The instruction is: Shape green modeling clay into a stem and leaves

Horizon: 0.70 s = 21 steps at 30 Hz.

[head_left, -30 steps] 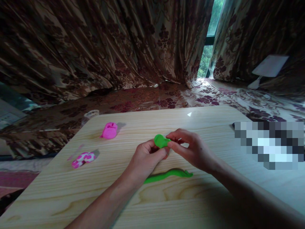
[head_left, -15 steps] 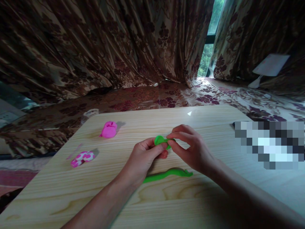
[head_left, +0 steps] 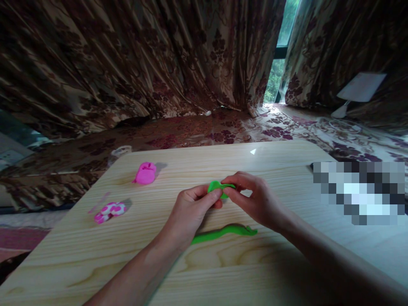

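Note:
A small flattened piece of bright green modelling clay (head_left: 214, 186) is held above the middle of the table. My left hand (head_left: 199, 204) pinches it between thumb and fingers from the left. From the right, the thumb and forefinger of my right hand (head_left: 250, 193) close on its thin far edge. Beneath my hands a long green clay strip (head_left: 226, 231) lies on the wood, its left end hidden behind my left wrist. Further left sit a pink clay lump (head_left: 146, 173) with a hollow in its top and a pink-and-white spotted clay piece (head_left: 111, 210).
The light wooden table (head_left: 172, 165) has rounded far corners. A dark-edged object, blurred out by pixels (head_left: 360, 191), lies at its right. Behind stand a white lamp (head_left: 361, 87) and patterned curtains (head_left: 191, 55). A pinkish smear (head_left: 99, 202) marks the tabletop at left.
My right fingers have come down and closed slightly around the green clay's edge. The clay's outline looks more bent and stretched. Other things stay where they were.

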Each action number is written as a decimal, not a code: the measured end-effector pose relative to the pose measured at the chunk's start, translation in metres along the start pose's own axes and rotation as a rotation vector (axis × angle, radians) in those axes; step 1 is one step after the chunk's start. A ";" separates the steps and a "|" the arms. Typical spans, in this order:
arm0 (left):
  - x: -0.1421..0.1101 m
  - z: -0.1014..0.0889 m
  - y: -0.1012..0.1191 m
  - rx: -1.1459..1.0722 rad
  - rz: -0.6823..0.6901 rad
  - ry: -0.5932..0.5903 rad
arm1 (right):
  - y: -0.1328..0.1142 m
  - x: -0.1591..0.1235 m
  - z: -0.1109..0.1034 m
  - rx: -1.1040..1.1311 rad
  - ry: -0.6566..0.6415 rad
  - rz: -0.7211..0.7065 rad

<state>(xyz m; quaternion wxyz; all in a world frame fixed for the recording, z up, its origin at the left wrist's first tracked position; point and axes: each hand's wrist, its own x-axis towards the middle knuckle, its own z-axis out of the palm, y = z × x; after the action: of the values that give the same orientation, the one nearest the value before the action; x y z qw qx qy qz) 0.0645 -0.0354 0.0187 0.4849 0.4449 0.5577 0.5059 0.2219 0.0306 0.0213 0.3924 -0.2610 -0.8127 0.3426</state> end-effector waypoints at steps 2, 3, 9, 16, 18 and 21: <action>0.000 0.000 0.002 0.006 -0.013 -0.025 | 0.001 0.000 0.000 -0.006 0.013 -0.002; -0.001 0.000 0.003 0.003 -0.018 -0.039 | 0.001 0.000 0.000 -0.005 0.015 -0.007; 0.001 0.001 0.006 -0.053 0.001 0.038 | 0.002 -0.001 -0.001 -0.019 0.001 -0.036; 0.002 0.003 0.002 -0.015 -0.002 0.094 | 0.001 0.000 -0.001 -0.049 -0.003 -0.030; 0.002 0.004 0.003 -0.049 -0.008 0.094 | 0.000 0.000 -0.002 -0.043 -0.015 -0.020; 0.002 0.005 0.004 -0.110 -0.014 0.089 | -0.001 0.000 -0.002 -0.006 -0.046 0.014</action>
<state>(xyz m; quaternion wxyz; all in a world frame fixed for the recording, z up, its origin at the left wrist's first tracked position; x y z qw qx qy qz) 0.0689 -0.0328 0.0227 0.4868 0.3907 0.5534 0.5515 0.2237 0.0306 0.0227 0.3704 -0.2598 -0.8207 0.3490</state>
